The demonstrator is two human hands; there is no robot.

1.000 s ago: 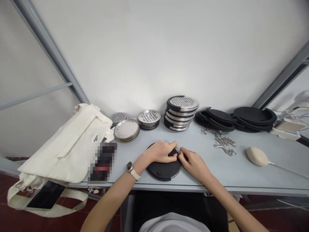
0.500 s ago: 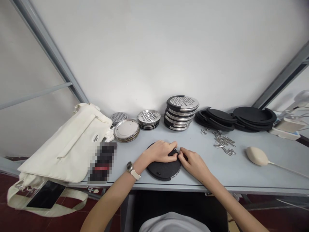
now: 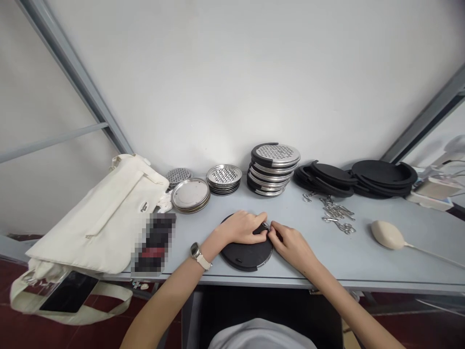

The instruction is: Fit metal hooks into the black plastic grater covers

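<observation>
A round black disc [image 3: 244,254] lies flat near the front edge of the grey table [image 3: 327,252]. My left hand [image 3: 242,228], a watch on its wrist, rests on the disc's far part with fingers curled down on its rim. My right hand [image 3: 291,244] meets it at the disc's right rim, fingers pinched on a small metal clip [image 3: 267,226] that shows between the two hands. How the clip sits on the rim is hidden by my fingers.
At the back stand a stack of black-rimmed perforated metal discs [image 3: 273,169], plain metal plates [image 3: 191,195], perforated metal plates [image 3: 224,178] and black rings [image 3: 356,177]. Loose metal clips [image 3: 336,212] lie right. A cream bag [image 3: 105,218] fills the left; a beige mouse-like object [image 3: 387,234] lies right.
</observation>
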